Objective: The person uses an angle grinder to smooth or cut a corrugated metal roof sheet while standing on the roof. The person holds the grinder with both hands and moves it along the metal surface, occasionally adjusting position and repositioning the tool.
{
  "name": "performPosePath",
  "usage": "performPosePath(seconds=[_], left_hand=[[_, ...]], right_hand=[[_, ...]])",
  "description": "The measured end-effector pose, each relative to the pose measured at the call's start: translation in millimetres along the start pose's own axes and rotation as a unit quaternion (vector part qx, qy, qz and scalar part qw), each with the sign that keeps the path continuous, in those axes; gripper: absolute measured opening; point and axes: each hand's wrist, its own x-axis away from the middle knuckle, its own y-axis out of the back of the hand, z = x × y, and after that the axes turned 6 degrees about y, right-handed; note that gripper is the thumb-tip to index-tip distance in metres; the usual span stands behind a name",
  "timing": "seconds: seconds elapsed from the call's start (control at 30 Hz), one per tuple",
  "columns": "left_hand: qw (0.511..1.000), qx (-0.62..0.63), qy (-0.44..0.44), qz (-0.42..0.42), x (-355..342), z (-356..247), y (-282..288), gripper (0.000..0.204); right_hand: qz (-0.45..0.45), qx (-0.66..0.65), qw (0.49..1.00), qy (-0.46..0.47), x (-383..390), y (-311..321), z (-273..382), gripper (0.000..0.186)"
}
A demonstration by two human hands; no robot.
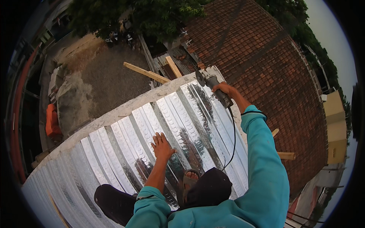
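Observation:
My right hand (223, 89) grips the body of an angle grinder (213, 85) near the far end of the ribbed silver metal sheets (171, 121). The grinder's disc (200, 78) hovers at or just over the edge by a rough concrete ledge (137, 100); contact is unclear. A black cord (233, 136) trails back from it toward my legs. My left hand (162, 148) lies palm down on the sheets, fingers spread, left of my sandaled foot (190, 178).
Timber pieces (146, 72) jut beyond the ledge at the far side and right (285, 155). Below are a paved yard (106, 79) with parked motorbikes (114, 37), trees (159, 19) and an orange object (52, 121). A tiled roof (281, 95) lies to the right.

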Motion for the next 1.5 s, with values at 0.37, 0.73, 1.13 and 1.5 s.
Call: performPosePath(seconds=[0.37, 0.73, 1.13, 1.5], left_hand=[[1.0, 0.019, -0.017, -0.017, -3, 6, -6, 0.129], [0.999, 0.008, -0.021, -0.022, -3, 7, -8, 0.13], [1.0, 0.017, -0.018, -0.015, -4, 9, -8, 0.131], [1.0, 0.0, 0.004, 0.013, -4, 5, -5, 0.132]], right_hand=[[0.011, 0.025, 0.999, -0.016, -49, 1, 12, 0.034], [0.01, 0.009, 1.0, -0.025, -57, -7, 14, 0.032], [0.007, 0.013, 1.0, -0.021, -55, -12, 14, 0.039], [0.007, 0.014, 0.999, -0.032, -59, -13, 8, 0.033]])
